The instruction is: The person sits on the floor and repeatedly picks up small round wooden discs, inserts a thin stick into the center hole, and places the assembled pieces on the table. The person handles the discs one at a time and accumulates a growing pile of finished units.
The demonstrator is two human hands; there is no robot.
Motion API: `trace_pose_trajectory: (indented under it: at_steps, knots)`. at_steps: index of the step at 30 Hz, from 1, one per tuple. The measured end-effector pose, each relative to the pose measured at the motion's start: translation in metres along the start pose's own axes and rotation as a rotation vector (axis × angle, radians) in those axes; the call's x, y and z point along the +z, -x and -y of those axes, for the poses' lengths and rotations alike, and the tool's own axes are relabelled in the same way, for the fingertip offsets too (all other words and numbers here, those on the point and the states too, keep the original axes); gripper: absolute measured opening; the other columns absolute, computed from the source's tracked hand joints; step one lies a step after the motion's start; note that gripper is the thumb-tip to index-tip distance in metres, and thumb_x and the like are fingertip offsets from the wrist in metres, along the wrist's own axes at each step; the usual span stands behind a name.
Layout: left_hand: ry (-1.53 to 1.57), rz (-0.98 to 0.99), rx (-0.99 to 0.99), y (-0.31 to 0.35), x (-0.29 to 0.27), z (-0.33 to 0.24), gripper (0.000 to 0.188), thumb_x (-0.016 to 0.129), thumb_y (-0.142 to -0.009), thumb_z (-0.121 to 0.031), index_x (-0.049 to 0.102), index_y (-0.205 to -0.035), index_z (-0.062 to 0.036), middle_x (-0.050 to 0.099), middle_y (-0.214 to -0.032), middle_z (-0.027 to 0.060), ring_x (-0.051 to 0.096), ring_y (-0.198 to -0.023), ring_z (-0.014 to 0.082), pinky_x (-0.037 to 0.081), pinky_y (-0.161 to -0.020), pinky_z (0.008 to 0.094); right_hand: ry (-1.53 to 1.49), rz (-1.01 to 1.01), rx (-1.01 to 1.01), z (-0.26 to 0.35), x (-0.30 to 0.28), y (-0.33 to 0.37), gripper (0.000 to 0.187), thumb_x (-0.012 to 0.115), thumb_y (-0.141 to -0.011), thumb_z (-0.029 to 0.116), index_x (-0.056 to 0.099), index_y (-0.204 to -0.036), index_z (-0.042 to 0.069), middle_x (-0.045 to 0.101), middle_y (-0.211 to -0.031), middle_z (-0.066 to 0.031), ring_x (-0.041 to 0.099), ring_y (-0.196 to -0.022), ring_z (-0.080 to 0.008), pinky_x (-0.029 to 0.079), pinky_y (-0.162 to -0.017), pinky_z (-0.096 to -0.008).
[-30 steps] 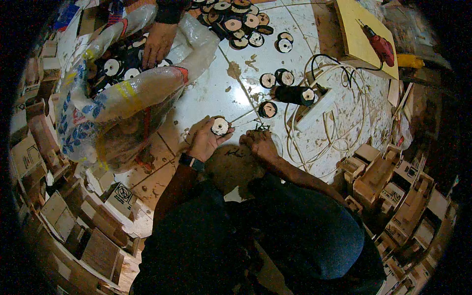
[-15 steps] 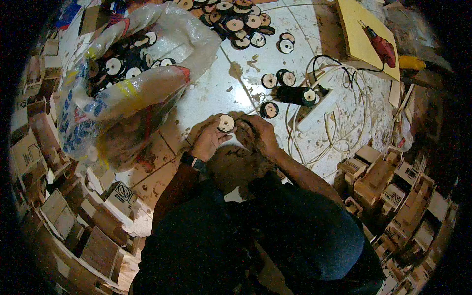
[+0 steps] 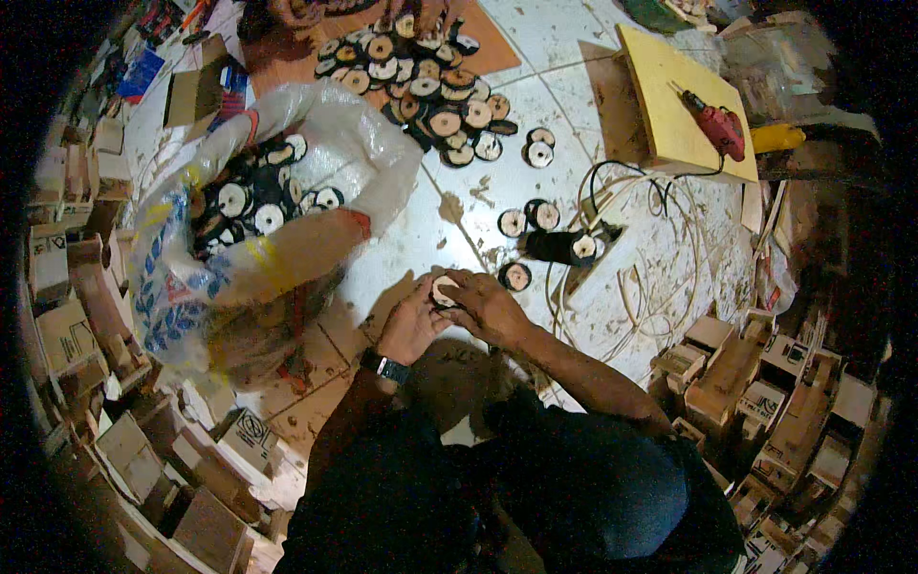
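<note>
Between both hands is a small round disc (image 3: 443,288) with a pale, wood-like face and a hole in its middle. My left hand (image 3: 411,325), a watch on its wrist, grips the disc from the left. My right hand (image 3: 490,308) closes over it from the right, fingers on its face and edge, hiding part of it. Close by on the pale tiled floor, a dark-rimmed disc (image 3: 514,276) lies just beyond my right hand. Further off are a disc pair (image 3: 542,215) and a black cylinder (image 3: 550,247) with a pale disc at its end.
A clear plastic sack (image 3: 382,182) with several discs stands at left. Beyond lies a disc heap (image 3: 445,122), partly on an orange-brown board (image 3: 492,48), with another person's hand (image 3: 301,11). At right are coiled cable (image 3: 636,297), a red drill (image 3: 717,129) on a yellow board (image 3: 645,86) and cardboard boxes (image 3: 727,368).
My right hand has come over onto the disc, which my left hand was holding face up. The view has tilted, showing more of the far floor and the disc heap.
</note>
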State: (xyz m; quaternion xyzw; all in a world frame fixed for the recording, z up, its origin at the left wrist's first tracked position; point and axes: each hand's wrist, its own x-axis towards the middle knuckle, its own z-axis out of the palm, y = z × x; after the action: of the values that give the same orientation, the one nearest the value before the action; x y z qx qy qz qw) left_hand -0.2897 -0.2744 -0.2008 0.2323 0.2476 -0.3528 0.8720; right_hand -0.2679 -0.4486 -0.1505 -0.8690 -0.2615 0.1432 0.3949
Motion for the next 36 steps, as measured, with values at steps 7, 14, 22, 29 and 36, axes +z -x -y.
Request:
trace_pose_trajectory:
  at_steps: [7,14,22,29,36]
  knots:
    - [0.186,-0.026,-0.001,-0.009,0.008,-0.026,0.058,0.048,-0.088,-0.054,0.044,-0.123,-0.0068,0.053,-0.116,0.019,0.048,-0.115,0.0394,0.038,-0.1,0.0487,0.048,-0.502,0.208,-0.062,-0.097,-0.123,0.046,0.072,-0.076,0.019,0.056,-0.114,0.0,0.062,-0.107,-0.0161,0.063,-0.087,-0.0256,0.05,-0.077,-0.0347]
    - [-0.093,-0.061,0.023,-0.013,-0.033,-0.005,0.064,0.044,-0.094,-0.044,0.027,-0.137,-0.0002,0.034,-0.137,0.0216,0.04,-0.124,0.0361,0.039,-0.102,0.0418,0.203,-0.478,0.391,-0.162,-0.163,-0.242,0.058,0.068,-0.078,0.033,0.053,-0.117,-0.007,0.061,-0.108,-0.0241,0.062,-0.097,-0.0312,0.049,-0.082,-0.0358]
    - [-0.399,-0.036,0.036,-0.003,-0.057,-0.009,0.052,0.039,-0.096,-0.033,0.032,-0.134,0.002,0.033,-0.141,0.0151,0.039,-0.127,0.0283,0.04,-0.1,0.0382,0.09,-0.487,0.431,-0.168,-0.148,-0.254,0.068,0.065,-0.077,0.048,0.052,-0.122,-0.001,0.062,-0.109,-0.0216,0.062,-0.099,-0.031,0.048,-0.084,-0.0384]
    - [-0.07,-0.105,-0.166,-0.002,-0.042,-0.016,0.055,0.04,-0.096,-0.035,0.03,-0.136,0.0012,0.04,-0.136,0.0176,0.045,-0.121,0.0302,0.036,-0.102,0.0386,0.424,-0.071,0.096,-0.136,-0.152,-0.25,0.045,0.059,-0.082,0.045,0.063,-0.111,0.01,0.065,-0.099,-0.0161,0.062,-0.088,-0.0344,0.049,-0.08,-0.0415]
    - [0.066,-0.071,-0.082,-0.009,-0.075,0.002,0.056,0.038,-0.097,-0.037,0.029,-0.137,0.0015,0.042,-0.135,0.0181,0.046,-0.12,0.0295,0.035,-0.103,0.0388,0.023,-0.187,0.245,-0.125,-0.154,-0.251,0.04,0.067,-0.08,0.025,0.062,-0.112,0.002,0.06,-0.109,-0.0182,0.06,-0.097,-0.0306,0.047,-0.087,-0.0385]
